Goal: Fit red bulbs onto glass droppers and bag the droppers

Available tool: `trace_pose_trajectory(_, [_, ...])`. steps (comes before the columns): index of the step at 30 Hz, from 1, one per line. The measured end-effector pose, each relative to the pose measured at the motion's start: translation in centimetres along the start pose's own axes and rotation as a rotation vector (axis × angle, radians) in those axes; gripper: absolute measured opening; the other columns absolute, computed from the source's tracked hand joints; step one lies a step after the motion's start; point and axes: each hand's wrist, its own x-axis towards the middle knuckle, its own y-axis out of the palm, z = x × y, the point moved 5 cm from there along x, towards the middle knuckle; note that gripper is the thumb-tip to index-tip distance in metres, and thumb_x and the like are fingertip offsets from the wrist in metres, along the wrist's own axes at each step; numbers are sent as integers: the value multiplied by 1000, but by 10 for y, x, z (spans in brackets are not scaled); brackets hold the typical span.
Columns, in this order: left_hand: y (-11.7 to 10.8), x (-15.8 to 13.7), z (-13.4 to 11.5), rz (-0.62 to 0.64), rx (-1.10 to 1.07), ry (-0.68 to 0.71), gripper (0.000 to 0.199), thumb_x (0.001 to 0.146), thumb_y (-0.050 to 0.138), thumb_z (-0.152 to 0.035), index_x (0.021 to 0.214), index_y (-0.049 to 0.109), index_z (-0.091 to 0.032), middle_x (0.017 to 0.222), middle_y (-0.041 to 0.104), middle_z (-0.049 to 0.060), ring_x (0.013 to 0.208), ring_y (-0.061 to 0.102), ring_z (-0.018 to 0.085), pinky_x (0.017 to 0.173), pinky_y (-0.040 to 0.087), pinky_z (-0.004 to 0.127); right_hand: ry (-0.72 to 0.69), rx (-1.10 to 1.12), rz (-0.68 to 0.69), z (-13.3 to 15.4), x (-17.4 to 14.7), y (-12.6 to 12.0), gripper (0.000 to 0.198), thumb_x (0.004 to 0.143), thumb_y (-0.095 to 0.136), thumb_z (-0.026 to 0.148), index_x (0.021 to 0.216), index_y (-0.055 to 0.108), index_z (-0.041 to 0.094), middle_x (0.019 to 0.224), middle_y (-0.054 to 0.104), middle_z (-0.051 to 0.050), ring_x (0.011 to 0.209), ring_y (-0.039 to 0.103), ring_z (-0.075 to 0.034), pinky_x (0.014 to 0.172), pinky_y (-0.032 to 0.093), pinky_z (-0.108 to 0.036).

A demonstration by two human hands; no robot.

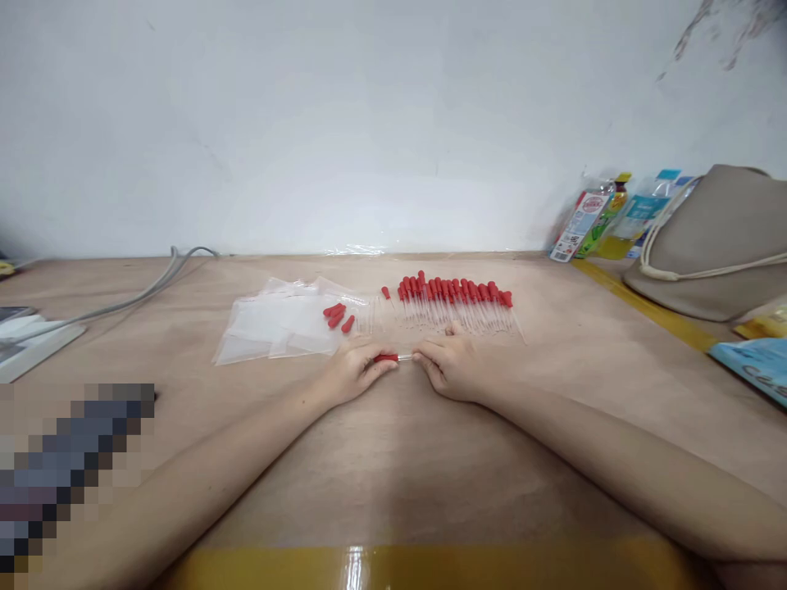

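- Left hand (360,367) pinches a red rubber bulb (387,357).
- Right hand (452,365) grips a slim clear tube (404,357).
- Beyond the tube: red-bulbed clear droppers (456,293) rightward, flat translucent sheets (255,324) leftward.

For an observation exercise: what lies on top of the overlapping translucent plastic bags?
A few red pear-shaped bulbs lie on the right part of the translucent bags, beside thin clear tubes. Anything there behind the left hand is covered and cannot be seen.
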Motion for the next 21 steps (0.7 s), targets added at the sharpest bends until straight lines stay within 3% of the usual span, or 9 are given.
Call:
trace_pose_trajectory(9, [-2,4,4,-8,20,28,14,83,54,-29,87,62,-18,77,68,2,71,60,15,71,43,30,73,68,154,-3,9,5,27,88,36,22,69,54,16,64,60,-1,57,46,-11,71,24,-31])
trace_pose_trajectory(14, [-4,3,6,-43,23,98,15,84,53,-29,87,63,-19,75,68,3,67,59,15,70,42,31,208,224,269,-4,16,6,26,87,39,20,68,58,17,64,62,-1,59,51,-12,75,29,-31])
trace_pose_trajectory(18, [-5,3,9,-55,28,53,16,83,54,-32,86,63,-20,74,68,2,68,59,15,72,41,32,229,332,341,-7,21,4,27,87,39,22,71,61,18,70,65,-2,63,54,-13,65,34,-27])
trace_pose_trajectory(21, [-13,4,11,-111,88,12,23,79,58,-36,96,61,-20,86,67,3,82,57,18,80,39,34,233,354,418,-17,28,-2,22,83,46,26,70,62,18,66,63,-1,57,51,-12,55,33,-24])
